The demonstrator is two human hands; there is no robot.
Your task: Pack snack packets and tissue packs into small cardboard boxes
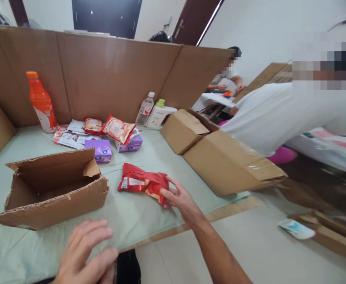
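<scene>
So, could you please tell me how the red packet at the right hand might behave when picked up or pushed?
The red packet will probably flex rather than stay stiff, since it is visibly creased. It looks somewhat puffed, so it may be light for its size. Lying on its broad side on the cloth, it seems likelier to slide than roll.

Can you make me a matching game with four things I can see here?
Things
1. tall bottle
2. left hand
3. nearest box
4. right hand

Clues
A. brown cardboard
B. at one end of a red bag
C. orange, standing upright
D. grasping nothing

Right pairs: 1-C, 2-D, 3-A, 4-B
</scene>
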